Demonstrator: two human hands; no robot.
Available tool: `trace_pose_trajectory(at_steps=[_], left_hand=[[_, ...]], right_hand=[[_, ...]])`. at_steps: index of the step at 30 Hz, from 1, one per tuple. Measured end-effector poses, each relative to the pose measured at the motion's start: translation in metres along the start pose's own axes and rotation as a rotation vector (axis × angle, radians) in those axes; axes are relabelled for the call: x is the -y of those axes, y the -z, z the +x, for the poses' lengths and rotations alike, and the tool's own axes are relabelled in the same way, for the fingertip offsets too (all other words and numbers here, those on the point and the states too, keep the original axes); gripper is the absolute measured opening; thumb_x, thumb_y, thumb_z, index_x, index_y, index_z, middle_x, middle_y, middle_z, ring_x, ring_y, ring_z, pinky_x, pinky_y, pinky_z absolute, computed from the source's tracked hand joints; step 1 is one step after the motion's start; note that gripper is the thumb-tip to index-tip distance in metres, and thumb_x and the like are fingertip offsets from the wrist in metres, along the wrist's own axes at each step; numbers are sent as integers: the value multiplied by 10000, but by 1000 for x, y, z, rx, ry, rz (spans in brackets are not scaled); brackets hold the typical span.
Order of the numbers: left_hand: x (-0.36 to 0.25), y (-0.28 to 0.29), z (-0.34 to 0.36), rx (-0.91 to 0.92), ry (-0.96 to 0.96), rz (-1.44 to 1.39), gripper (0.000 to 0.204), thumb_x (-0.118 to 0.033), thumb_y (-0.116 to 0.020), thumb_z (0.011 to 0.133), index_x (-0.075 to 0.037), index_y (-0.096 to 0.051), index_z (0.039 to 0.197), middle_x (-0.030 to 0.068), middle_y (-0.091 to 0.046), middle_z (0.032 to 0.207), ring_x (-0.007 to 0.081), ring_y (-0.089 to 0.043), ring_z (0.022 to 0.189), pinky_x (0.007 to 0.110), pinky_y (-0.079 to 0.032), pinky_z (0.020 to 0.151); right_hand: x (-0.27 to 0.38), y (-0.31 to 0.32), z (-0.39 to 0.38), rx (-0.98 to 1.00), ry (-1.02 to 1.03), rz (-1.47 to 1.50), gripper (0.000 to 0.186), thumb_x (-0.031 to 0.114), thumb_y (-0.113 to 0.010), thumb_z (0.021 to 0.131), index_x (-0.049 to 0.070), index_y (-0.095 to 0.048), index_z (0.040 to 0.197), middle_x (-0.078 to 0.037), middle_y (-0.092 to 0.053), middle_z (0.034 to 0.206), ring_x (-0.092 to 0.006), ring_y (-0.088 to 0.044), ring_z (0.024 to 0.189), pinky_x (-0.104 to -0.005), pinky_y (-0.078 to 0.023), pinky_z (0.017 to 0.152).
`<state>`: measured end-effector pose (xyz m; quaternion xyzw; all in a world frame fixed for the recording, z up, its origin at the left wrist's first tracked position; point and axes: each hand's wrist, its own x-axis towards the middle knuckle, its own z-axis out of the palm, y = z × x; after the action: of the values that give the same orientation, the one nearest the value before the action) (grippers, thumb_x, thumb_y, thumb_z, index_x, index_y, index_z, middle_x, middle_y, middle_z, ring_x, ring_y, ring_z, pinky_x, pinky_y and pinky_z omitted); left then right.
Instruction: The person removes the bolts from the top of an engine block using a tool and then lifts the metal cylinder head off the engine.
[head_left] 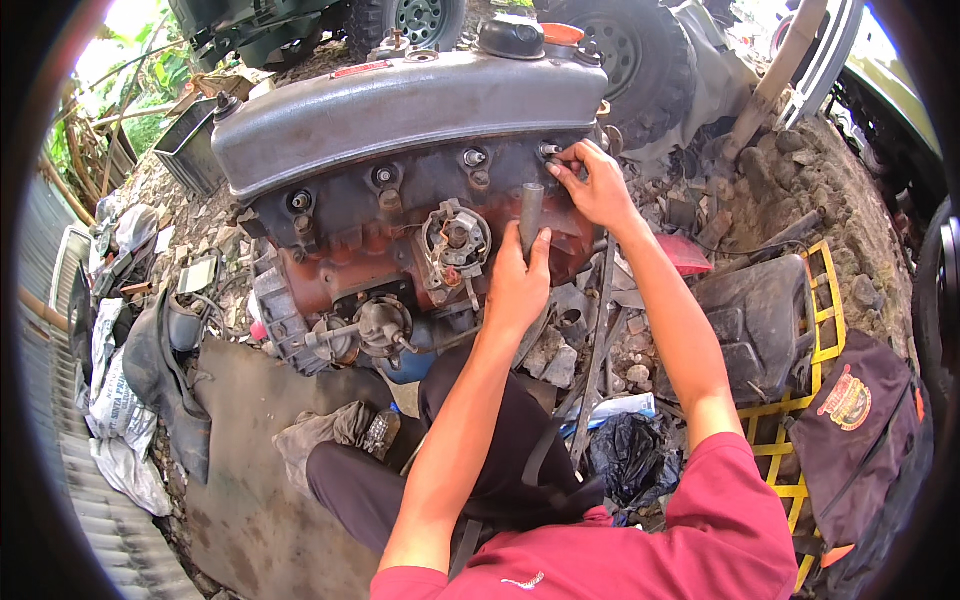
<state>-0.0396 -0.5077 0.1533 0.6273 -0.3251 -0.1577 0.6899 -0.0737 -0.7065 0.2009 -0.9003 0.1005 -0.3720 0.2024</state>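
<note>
An engine block (350,255) with rust-red lower part carries a long grey valve cover (400,105). My left hand (520,275) is closed around an upright grey metal tube (532,200), in front of the block right of a round open fitting (456,240) with exposed inner parts. My right hand (590,190) has thumb and forefinger at the rightmost spark plug (550,150), gripping it. Other plugs (474,158) sit in a row along the block's dark upper part.
Rubble and metal pieces surround the engine. A yellow metal rack (820,300), dark plastic panel (735,320) and cloth bag (850,440) lie at right. Large wheels (615,70) stand behind. A dark mat (240,470), sacks (125,420) and corrugated sheeting (60,400) are at left.
</note>
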Motion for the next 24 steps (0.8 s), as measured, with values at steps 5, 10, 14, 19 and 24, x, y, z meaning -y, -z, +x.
trace_pose_trajectory(at_steps=[5,10,14,19,24], left_hand=[[1,-1,1,7,2,-6,271,-309,-576,1052,-38,-568,1043,16,-536,704,113,-532,612,332,-442,574],[-4,-2,-1,-1,-12,57,267,-302,-572,1054,-37,-559,1026,13,-526,692,113,-533,612,328,-441,580],[6,-3,1,6,-38,43,269,-303,-568,1055,-37,-556,1022,15,-528,692,112,-533,614,325,-440,583],[9,-10,3,-4,-45,89,264,-282,-570,1050,-20,-568,1081,70,-582,748,164,-568,643,354,-464,632],[2,4,0,56,-107,239,272,-256,-589,1037,-7,-575,1146,196,-651,861,338,-643,764,421,-492,743]], right_hand=[[11,-10,-2,-74,-31,-74,241,153,-738,909,-37,-620,999,-184,-614,906,-334,-608,807,-418,-490,749],[14,-13,0,-22,-57,-198,253,167,-668,952,-44,-547,1024,-261,-610,990,-475,-606,956,-515,-481,836],[31,-22,3,6,-250,-258,277,167,-647,942,-72,-526,1014,-299,-600,1063,-480,-601,1033,-549,-484,896],[22,-11,2,26,-278,-163,331,248,-686,947,-51,-571,1030,-291,-660,1026,-473,-630,1046,-520,-505,900],[35,54,-24,377,-437,394,402,314,-686,992,-35,-620,1180,-78,-645,841,-164,-626,710,-361,-519,643]])
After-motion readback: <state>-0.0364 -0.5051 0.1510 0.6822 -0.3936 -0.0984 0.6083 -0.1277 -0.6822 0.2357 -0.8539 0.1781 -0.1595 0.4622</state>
